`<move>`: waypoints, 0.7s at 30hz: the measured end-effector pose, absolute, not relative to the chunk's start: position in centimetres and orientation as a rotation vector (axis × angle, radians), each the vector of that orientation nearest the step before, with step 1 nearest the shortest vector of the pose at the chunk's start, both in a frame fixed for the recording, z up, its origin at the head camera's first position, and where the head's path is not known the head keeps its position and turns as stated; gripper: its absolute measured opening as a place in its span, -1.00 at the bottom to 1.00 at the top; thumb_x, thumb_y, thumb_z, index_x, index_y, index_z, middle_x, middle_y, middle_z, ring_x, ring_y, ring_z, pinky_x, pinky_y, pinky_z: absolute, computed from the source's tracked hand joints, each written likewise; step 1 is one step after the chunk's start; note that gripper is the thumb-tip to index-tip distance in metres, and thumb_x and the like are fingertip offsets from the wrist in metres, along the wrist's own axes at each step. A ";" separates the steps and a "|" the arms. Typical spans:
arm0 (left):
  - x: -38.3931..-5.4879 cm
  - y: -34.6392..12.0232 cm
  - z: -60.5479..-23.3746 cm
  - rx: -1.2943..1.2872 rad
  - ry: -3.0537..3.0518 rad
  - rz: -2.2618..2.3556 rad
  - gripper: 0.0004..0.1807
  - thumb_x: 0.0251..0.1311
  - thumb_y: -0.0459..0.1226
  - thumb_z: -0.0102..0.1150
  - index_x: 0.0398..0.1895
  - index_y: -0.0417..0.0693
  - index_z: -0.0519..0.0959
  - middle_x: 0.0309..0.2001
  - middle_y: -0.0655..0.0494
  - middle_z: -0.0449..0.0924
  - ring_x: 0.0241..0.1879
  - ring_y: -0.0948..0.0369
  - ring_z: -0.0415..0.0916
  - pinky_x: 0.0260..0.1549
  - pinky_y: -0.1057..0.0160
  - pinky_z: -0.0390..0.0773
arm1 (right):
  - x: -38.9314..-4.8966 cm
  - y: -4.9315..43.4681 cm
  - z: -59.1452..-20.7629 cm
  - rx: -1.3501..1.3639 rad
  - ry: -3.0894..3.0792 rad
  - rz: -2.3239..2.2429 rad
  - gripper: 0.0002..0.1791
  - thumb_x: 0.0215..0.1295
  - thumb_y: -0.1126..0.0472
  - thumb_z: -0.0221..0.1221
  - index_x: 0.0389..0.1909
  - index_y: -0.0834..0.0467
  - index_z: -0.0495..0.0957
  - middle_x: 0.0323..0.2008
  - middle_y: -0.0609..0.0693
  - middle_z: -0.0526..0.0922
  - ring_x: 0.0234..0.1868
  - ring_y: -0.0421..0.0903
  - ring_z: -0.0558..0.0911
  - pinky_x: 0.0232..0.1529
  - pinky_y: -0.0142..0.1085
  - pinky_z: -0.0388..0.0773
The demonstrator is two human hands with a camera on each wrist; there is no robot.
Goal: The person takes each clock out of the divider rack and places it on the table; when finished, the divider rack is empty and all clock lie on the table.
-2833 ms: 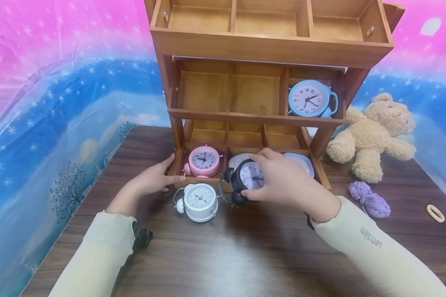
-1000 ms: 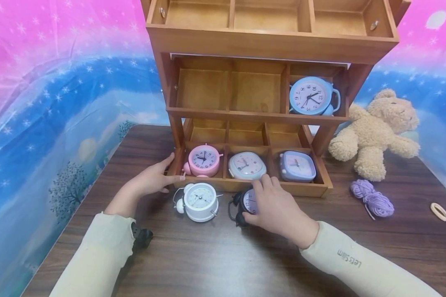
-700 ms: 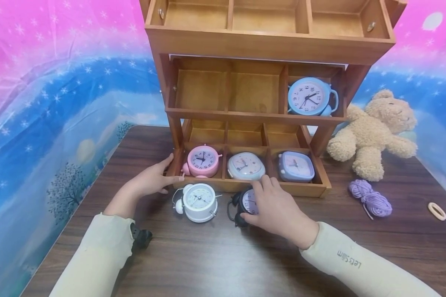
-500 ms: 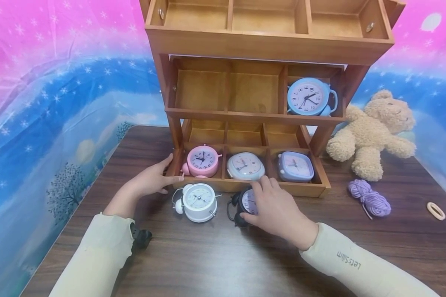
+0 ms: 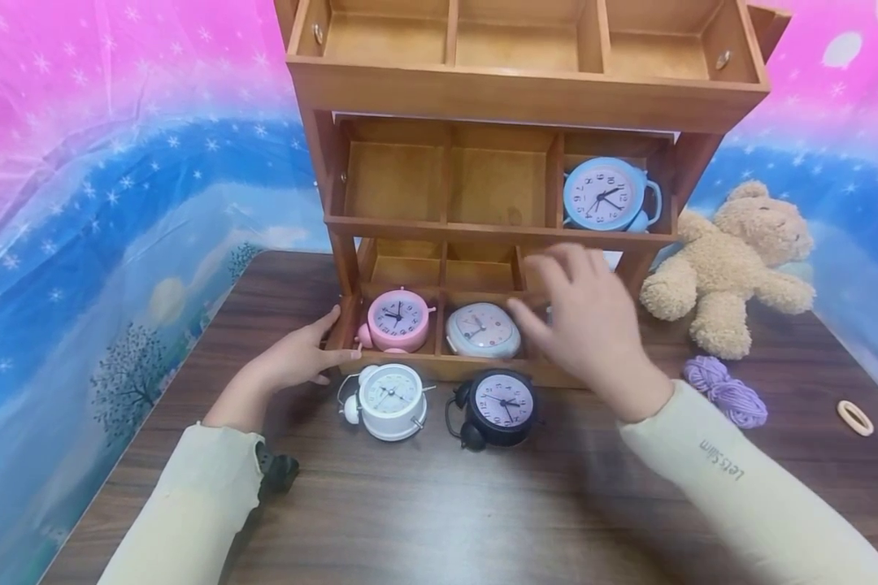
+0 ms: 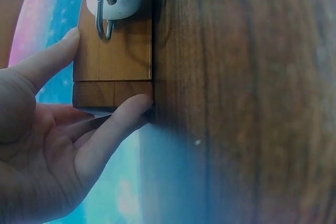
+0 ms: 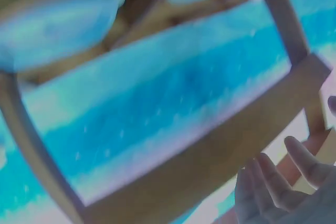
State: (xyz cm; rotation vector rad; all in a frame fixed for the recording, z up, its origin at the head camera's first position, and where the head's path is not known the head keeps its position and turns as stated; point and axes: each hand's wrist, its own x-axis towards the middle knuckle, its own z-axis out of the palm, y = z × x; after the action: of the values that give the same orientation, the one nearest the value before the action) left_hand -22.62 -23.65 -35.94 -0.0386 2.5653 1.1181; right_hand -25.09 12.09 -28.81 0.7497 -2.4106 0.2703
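My left hand (image 5: 296, 353) holds the left front corner of the wooden shelf's (image 6: 113, 59) lowest tray, thumb on one side and fingers on the other. My right hand (image 5: 588, 321), fingers spread and empty, is above the lowest tray's right compartment and hides most of the clock there. Below it on the table, a black twin-bell alarm clock (image 5: 501, 406) lies face up next to a white twin-bell alarm clock (image 5: 391, 398). A pink alarm clock (image 5: 398, 319) and a pale blue clock (image 5: 483, 329) sit in the left and middle compartments.
A light blue alarm clock (image 5: 606, 195) lies in the middle tier's right compartment. The top tier (image 5: 527, 89) overhangs the lower ones. To the right are a teddy bear (image 5: 732, 268), purple yarn (image 5: 728, 394) and a small beige ring (image 5: 856, 418) on the table.
The right hand has brought the black alarm clock down from in front of the lowest tray to the table, let go of it and risen toward the right compartment. The left hand stays put.
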 end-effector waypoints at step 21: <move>-22.7 -23.6 -36.0 -0.045 2.562 1.108 0.11 0.29 0.06 0.23 0.60 -0.03 -0.31 0.46 -0.45 0.01 0.07 -0.15 0.58 0.09 -0.10 0.54 | -31.1 15.6 -21.5 0.379 -2.694 0.362 0.09 0.21 -0.15 0.29 0.56 0.25 -0.06 0.54 0.25 -0.02 0.52 0.25 -0.01 0.48 0.11 -0.03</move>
State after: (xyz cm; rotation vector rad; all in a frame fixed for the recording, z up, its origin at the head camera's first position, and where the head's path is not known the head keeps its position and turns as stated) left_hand -22.67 -23.62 -36.03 -0.0452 2.5616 1.1077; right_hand -31.07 15.57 -21.51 0.3792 -2.6937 0.3617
